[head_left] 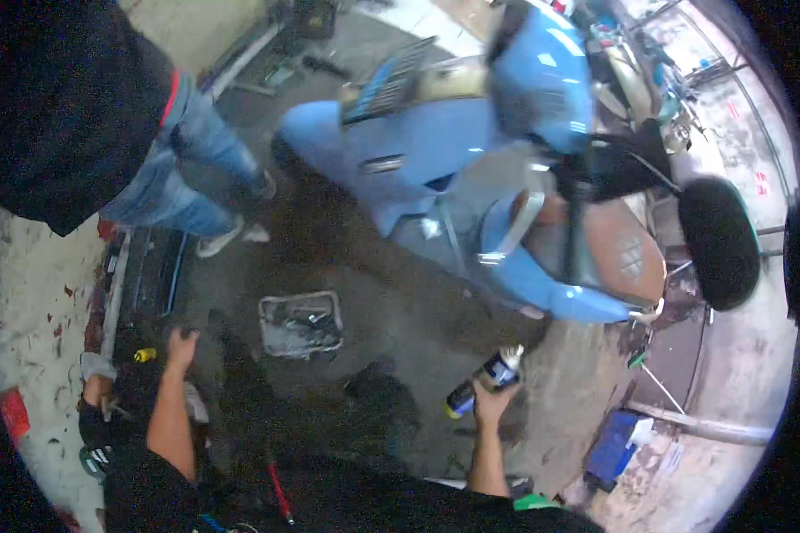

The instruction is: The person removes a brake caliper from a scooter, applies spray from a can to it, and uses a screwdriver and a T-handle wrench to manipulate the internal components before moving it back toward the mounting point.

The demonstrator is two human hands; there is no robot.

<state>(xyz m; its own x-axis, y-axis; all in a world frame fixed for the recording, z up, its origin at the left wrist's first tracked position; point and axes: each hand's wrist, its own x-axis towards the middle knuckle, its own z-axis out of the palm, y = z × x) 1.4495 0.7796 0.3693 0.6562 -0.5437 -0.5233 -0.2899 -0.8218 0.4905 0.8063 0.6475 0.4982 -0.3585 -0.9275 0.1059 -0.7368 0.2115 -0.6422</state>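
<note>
While the right hand [492,403] curls around a dark, yellow-based cylindrical can [463,397], partly hiding it, the left hand [181,352] is too blurred to judge, small dark object [186,332] at its fingertips. Between hands: pale rectangular tray [299,297], contents indistinct.

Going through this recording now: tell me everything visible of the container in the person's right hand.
The container is slim and cylindrical, mostly dark, with a paler blue-and-white area toward one end, a narrower whitish tip there and yellow at the other end. Blur hides whether it is metal or plastic; its contents cannot be seen. It lies slantwise in the picture, tip toward the upper right, below the blue scooter. The right hand grips it around the middle.
</note>
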